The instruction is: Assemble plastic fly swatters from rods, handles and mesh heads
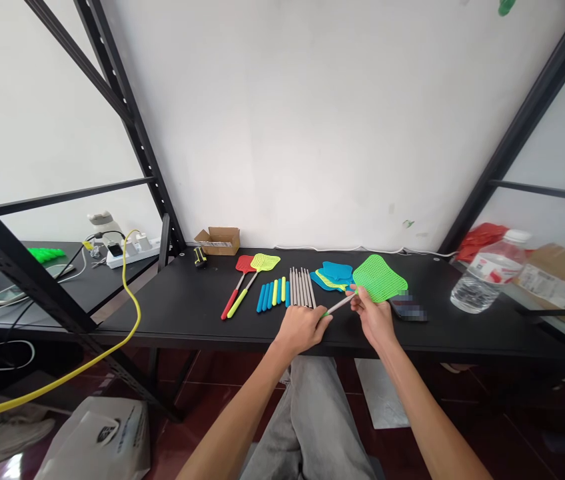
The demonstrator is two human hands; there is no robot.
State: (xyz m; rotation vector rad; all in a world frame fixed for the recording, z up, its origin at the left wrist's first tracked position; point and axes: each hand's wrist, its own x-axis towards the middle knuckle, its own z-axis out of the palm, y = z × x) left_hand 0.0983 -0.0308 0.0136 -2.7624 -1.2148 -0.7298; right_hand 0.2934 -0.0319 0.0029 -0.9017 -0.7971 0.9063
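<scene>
A green fly swatter (380, 279) with a grey metal rod is held between my two hands near the table's front edge. My left hand (301, 328) is closed around its handle end, where a bit of green shows beside the thumb. With closed fingers, my right hand (372, 317) grips the neck, where the rod meets the perforated head. Beyond my left hand lies a row of grey rods (301, 285). Left of them are blue and yellow handle grips (272, 295). Blue and yellow swatter heads (332, 275) lie in a pile behind the held rod.
Two whole swatters, one red (230, 304) and one yellow (240, 297), lie on the black table (172, 303). An open cardboard box (222, 241) and a black-yellow tool (200, 257) sit at the back. A phone (409, 308) and a water bottle (485, 277) are at right. A yellow cable (135, 313) hangs left.
</scene>
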